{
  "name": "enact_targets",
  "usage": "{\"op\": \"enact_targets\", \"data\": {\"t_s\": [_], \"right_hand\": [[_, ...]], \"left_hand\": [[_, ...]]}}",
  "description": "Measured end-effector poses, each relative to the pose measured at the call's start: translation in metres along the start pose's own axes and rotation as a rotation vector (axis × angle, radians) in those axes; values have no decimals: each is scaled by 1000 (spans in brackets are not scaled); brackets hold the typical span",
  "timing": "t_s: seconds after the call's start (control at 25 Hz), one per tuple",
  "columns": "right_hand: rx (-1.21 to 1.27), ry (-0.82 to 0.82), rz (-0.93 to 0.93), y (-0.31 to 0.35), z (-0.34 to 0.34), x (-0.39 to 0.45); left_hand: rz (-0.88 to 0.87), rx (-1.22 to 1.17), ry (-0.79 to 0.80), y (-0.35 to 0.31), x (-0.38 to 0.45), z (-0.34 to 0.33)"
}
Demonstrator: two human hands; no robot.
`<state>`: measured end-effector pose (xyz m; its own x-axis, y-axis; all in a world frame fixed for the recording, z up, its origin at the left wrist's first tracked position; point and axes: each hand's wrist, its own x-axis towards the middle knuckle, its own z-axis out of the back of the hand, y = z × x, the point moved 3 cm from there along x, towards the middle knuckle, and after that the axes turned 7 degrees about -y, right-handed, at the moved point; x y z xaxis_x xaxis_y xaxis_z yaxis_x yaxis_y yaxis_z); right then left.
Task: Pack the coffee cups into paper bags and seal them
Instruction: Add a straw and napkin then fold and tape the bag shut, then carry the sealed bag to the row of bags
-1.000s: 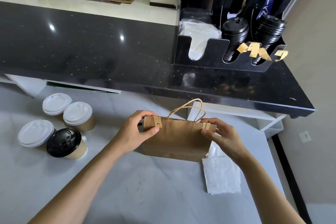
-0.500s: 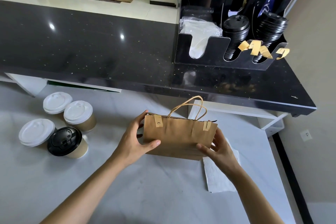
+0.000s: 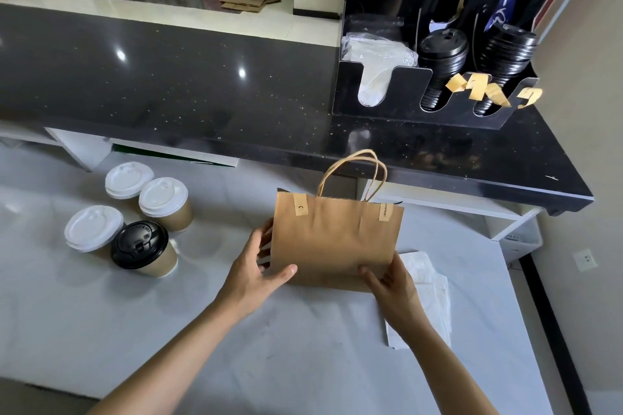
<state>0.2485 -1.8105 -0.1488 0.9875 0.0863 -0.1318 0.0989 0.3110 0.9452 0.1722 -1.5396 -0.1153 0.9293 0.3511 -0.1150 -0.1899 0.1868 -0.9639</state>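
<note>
A brown paper bag [image 3: 333, 239] with twisted handles stands upright on the grey worktop [image 3: 236, 340]. Two tan stickers hold its top edge closed. My left hand [image 3: 256, 266] grips the bag's lower left corner, thumb on the front face and fingers behind. My right hand [image 3: 392, 286] holds the lower right corner the same way. To the left stand several lidded coffee cups: three with white lids [image 3: 163, 197] and one with a black lid [image 3: 140, 244].
A white paper stack [image 3: 428, 286] lies right of the bag, partly under my right wrist. A black raised counter [image 3: 168, 84] runs behind, carrying a black organiser [image 3: 404, 98] with lids and tan sticker strips [image 3: 478, 89]. The worktop's right edge is close.
Both hands slid from the bag's top corners down to its bottom corners. The bag stayed upright and shifted slightly right and nearer the counter.
</note>
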Motion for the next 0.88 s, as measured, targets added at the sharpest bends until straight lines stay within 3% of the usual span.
{"op": "enact_targets", "data": {"t_s": [0.24,0.56,0.88], "right_hand": [[-68,30,53,23,-5,-10],[39,141,168,61,-24,-31],[-42,381,381,109,-73,-73]], "left_hand": [[10,-21,-152,-12,-35,10],[57,-34,-410,-28,-102,30],[6,93,-646,-47,-178,69]]}}
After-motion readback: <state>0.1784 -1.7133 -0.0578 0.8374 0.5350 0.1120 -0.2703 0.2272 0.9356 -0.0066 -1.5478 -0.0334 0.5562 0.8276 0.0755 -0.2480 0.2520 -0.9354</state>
